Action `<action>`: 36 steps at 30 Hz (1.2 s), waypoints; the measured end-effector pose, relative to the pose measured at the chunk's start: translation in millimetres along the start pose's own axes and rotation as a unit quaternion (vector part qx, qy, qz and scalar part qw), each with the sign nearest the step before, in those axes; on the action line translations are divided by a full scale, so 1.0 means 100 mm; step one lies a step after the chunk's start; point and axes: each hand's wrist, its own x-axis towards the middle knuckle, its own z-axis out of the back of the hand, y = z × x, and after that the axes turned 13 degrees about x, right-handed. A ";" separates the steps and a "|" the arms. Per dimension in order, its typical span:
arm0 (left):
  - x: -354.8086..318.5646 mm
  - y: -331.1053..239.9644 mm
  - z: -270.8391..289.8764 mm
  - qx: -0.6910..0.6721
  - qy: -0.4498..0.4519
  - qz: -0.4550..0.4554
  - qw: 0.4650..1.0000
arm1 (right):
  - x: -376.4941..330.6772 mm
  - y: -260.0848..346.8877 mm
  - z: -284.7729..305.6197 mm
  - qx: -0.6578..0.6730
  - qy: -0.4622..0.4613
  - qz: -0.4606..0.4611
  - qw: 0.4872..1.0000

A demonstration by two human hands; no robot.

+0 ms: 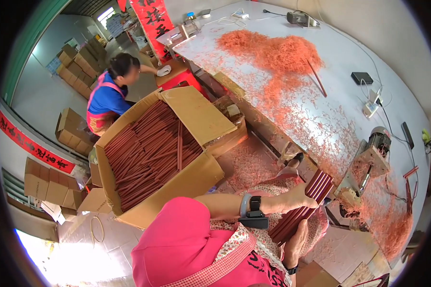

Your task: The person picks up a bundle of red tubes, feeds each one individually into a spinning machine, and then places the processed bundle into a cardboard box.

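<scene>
A long pale worktable runs from twelve o'clock down to four o'clock. A heap of orange-red paper shavings lies on it at one o'clock, with one red stick across its edge. At three o'clock sit a black device, a white power strip and a motor-driven cutting machine.

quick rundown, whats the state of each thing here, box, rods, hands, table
cardboard box: flaps open, full of dark red rods
bundle of rods: held in both hands
left hand: gripping bundle's top
right hand: supporting bundle below
table: strewn with orange shavings
</scene>
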 end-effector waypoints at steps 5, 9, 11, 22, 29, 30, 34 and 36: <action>0.13 0.09 -0.01 0.036 -0.015 -0.053 0.998 | 0.15 0.17 0.12 -0.147 0.080 0.066 0.984; 0.17 0.12 0.04 0.042 0.009 -0.043 0.998 | 0.13 0.20 0.18 -0.223 0.060 0.066 0.971; 0.19 0.12 0.06 -0.008 0.037 -0.013 0.999 | 0.10 0.16 0.18 -0.167 0.011 0.087 0.982; 0.02 -0.07 0.24 0.006 0.022 0.055 0.998 | 0.22 0.36 0.07 -0.158 -0.020 0.025 0.987; 0.08 0.05 0.34 0.404 -0.070 -0.197 0.890 | 0.20 0.34 0.16 -0.135 0.036 0.089 0.986; 0.07 0.06 0.31 0.402 -0.075 -0.210 0.888 | 0.19 0.32 0.18 -0.130 0.039 0.091 0.986; 0.04 -0.02 0.21 0.425 -0.082 -0.237 0.870 | 0.16 0.28 0.23 -0.114 0.047 0.101 0.987; 0.03 -0.07 0.16 0.471 -0.078 -0.238 0.846 | 0.15 0.27 0.25 -0.106 0.049 0.107 0.987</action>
